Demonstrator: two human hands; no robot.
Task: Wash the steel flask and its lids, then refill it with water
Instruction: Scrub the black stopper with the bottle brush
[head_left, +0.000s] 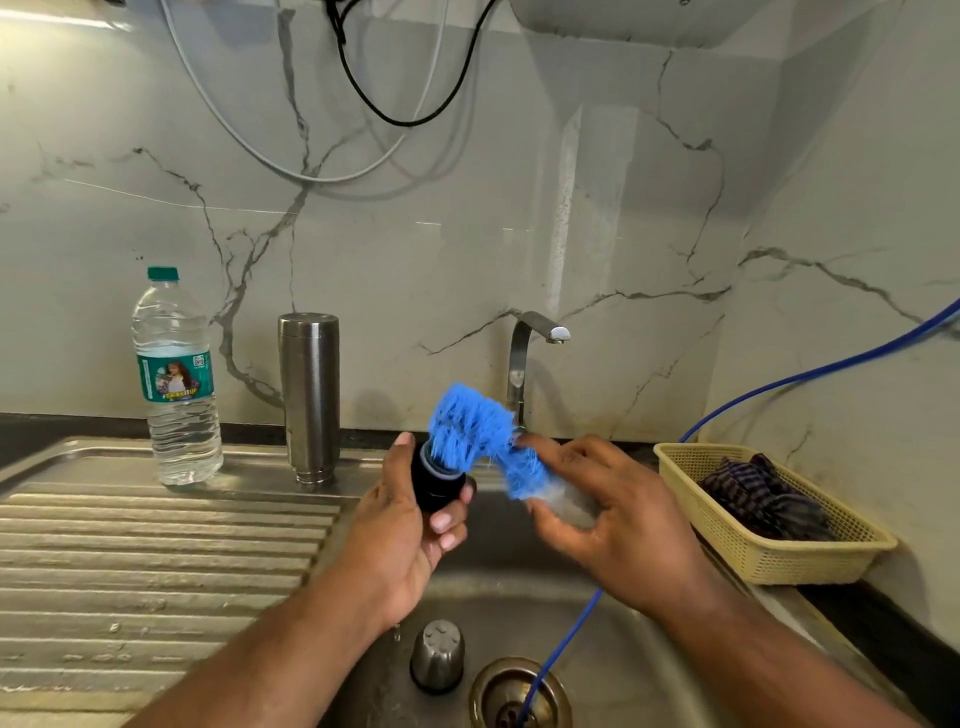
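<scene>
Lowest in the frame, at bottom centre, the steel cup lid (437, 656) stands mouth-down in the sink (649, 649), just beside the drain (519, 693), where a blue hose (566, 639) runs in. Above it, mid-frame, my left hand (410, 525) curls round the black inner lid (439, 486), thumb on its upper edge. My right hand (623, 525) grips the clear handle of the blue brush (467, 426), whose bristles bend over into the lid's open end. Farther back, left of centre, the steel flask (309, 395) stands upside down on the ribbed draining board (156, 545), near a plastic water bottle (176, 379). I reckon the wet lid could slip from my fingers if I push the brush hard, and drop onto the cup lid below. Hard scrubbing might also unseat its grey seal ring. The flask, balanced on its narrow mouth, would topple at a careless nudge.
</scene>
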